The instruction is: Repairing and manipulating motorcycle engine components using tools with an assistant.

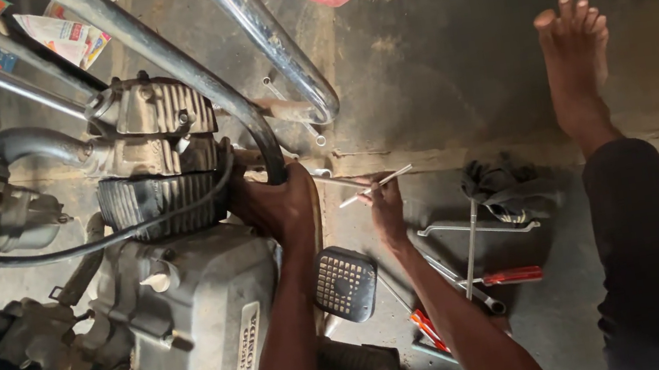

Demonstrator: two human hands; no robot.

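Engine (182, 303): heavy, rigid, greasy. Left hand (280, 205): grip clenched on the dark frame tube (251, 123) beside it. Right hand (387, 211): grip pinching a thin metal rod (378, 186), light, stiff, likely slippery; best held mid-length. Wrenches (475, 228) lie on floor (450, 62).

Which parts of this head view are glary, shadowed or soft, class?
Head view: glare streaks the chrome tubes; the left hand on the engine sits in shadow; the right hand with its thin rod is slightly soft; the floor is dim, evenly lit.
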